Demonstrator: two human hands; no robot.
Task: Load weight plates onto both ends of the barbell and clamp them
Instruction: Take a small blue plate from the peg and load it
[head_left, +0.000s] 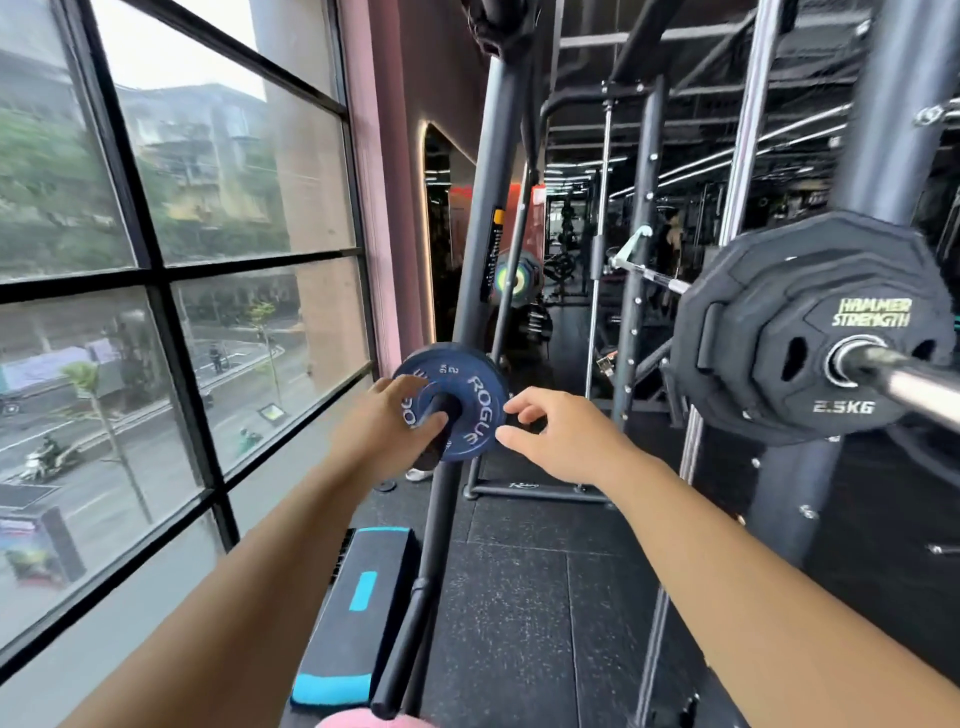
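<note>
Gym window (156, 249), rack post (482, 208) behind, left hand (384, 423) gripping blue plate (480, 410), right hand (566, 441) released.

The blue plate (470, 410) looked like matt rubber, with white lettering on a dull, even face. The black plate (753, 332) wore a moulded, matt rubber coat with a bright metal ring at its hub. The barbell sleeve (919, 387) running through it was polished steel, glossy with highlights. The rack post (480, 260) and the dark bar (428, 545) showed smooth, satin-black painted metal. The floor (519, 597) was black speckled rubber tile, coarse and matt. The step platform (363, 551) seemed matt black plastic with turquoise inserts, and the window (234, 182) glass was smooth.
</note>
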